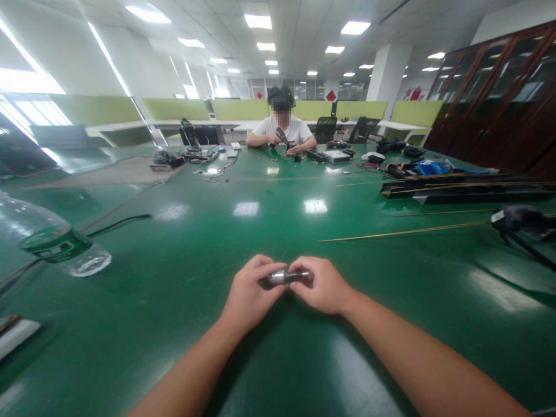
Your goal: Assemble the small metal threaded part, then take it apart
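Observation:
In front of me, over the green tabletop (pixel 278 336), a small silver metal cylinder with a thinner dark shaft (pixel 278 277) lies crosswise between both hands. My left hand (pixel 247 295) is closed around the thick silver end. The thumb and fingers of my right hand (pixel 325 286) pinch the thinner shaft, whose shiny tip shows at the right. Fingers cover parts of the piece, and its exact kind cannot be made out.
A clear plastic bottle with a green label (pixel 61 244) lies at the left. Thin brass-coloured rods (pixel 391 233) and black rails (pixel 434 190) are at the right, near a black strapped device (pixel 523 223). Across the table, a person in white (pixel 299 130) holds a power tool (pixel 282 136).

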Demonstrator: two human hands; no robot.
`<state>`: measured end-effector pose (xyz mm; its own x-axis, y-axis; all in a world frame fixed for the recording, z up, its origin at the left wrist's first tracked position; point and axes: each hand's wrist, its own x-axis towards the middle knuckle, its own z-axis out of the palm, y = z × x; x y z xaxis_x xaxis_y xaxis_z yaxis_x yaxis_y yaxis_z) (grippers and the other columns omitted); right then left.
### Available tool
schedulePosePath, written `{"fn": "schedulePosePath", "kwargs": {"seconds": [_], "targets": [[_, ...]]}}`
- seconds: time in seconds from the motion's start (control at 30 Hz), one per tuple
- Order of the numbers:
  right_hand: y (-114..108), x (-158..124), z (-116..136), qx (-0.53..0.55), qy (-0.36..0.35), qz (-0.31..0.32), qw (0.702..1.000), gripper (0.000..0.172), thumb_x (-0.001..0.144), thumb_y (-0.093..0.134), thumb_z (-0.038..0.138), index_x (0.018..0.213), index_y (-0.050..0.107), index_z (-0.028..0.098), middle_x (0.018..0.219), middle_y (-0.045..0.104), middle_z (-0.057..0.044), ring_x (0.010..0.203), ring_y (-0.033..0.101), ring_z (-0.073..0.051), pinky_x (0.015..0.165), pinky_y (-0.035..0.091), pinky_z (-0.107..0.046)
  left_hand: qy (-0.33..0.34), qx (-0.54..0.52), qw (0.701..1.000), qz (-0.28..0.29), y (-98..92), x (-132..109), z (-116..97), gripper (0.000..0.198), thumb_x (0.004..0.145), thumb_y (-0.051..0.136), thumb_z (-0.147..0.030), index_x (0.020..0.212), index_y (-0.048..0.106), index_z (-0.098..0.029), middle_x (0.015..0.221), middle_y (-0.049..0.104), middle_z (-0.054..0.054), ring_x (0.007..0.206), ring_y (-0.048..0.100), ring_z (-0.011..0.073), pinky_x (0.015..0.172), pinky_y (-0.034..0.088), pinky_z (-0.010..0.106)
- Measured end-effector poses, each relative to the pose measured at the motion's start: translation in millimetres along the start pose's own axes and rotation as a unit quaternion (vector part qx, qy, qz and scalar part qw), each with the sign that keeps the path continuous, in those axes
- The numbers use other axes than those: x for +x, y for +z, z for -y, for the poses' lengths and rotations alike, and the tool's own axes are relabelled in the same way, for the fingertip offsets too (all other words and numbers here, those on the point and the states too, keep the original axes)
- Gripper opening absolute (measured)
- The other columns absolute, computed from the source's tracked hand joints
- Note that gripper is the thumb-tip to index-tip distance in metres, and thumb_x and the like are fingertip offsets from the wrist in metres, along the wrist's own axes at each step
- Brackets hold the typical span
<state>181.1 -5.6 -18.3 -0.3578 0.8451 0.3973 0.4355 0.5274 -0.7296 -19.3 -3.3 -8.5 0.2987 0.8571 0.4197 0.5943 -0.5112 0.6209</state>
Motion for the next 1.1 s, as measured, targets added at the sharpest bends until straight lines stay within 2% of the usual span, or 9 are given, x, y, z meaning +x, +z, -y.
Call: {"fn": "schedulePosePath", "kwargs": {"seconds": [0.4, 0.57, 0.77, 0.93, 1.1], "targets": [[3.4, 0.4, -2.9, 0.003, 0.004, -0.008, 1.000, 0.020, 0.076, 0.065, 0.012, 0.094, 0.069, 0.020, 0.085, 0.070, -0.001, 0.074, 0.062, -0.016, 0.068, 0.047, -0.025, 0.001, -0.028, 0.999, 0.020, 1.4, -0.9, 0.4, 0.021, 0.077, 0.075, -0.022, 0.097, 0.074, -0.027, 0.094, 0.073, -0.001, 0.087, 0.066, 0.0155, 0.079, 0.049, 0.025], [2.4, 1.5, -1.4, 0.006, -0.005, -0.008, 1.000, 0.015, 0.078, 0.065, 0.014, 0.091, 0.071, 0.019, 0.085, 0.071, -0.002, 0.073, 0.063, -0.016, 0.068, 0.047, -0.025, 0.004, -0.028, 0.999, 0.023, 0.2, -1.4, -1.8, 0.020, 0.077, 0.074, -0.023, 0.096, 0.075, -0.027, 0.093, 0.073, -0.001, 0.086, 0.067, 0.0150, 0.078, 0.049, 0.024], [-0.2, 2.4, 0.2, -0.008, 0.000, -0.004, 1.000, 0.008, 0.081, 0.069, 0.023, 0.085, 0.074, 0.018, 0.081, 0.072, -0.003, 0.072, 0.064, -0.016, 0.068, 0.047, -0.026, -0.003, -0.031, 0.999, 0.026, -0.7, -0.9, -2.7, 0.019, 0.077, 0.071, -0.020, 0.095, 0.075, -0.025, 0.093, 0.073, 0.000, 0.086, 0.067, 0.0158, 0.077, 0.050, 0.025], [0.3, 1.7, -1.4, 0.003, -0.009, -0.004, 1.000, 0.012, 0.078, 0.070, 0.018, 0.090, 0.074, 0.018, 0.085, 0.073, -0.003, 0.073, 0.064, -0.016, 0.068, 0.048, -0.026, -0.001, -0.029, 0.999, 0.031, 0.3, -0.2, -3.6, 0.021, 0.077, 0.071, -0.018, 0.095, 0.075, -0.026, 0.093, 0.073, 0.000, 0.086, 0.067, 0.0157, 0.078, 0.050, 0.025], [-0.1, 2.5, -1.5, -0.008, -0.013, -0.005, 1.000, 0.007, 0.079, 0.070, 0.019, 0.085, 0.073, 0.018, 0.082, 0.072, -0.003, 0.072, 0.064, -0.016, 0.068, 0.047, -0.026, -0.013, -0.016, 1.000, 0.022, 0.6, -0.6, -5.3, 0.019, 0.076, 0.072, -0.020, 0.094, 0.076, -0.026, 0.092, 0.074, 0.000, 0.084, 0.067, 0.0159, 0.076, 0.050, 0.025]]}}
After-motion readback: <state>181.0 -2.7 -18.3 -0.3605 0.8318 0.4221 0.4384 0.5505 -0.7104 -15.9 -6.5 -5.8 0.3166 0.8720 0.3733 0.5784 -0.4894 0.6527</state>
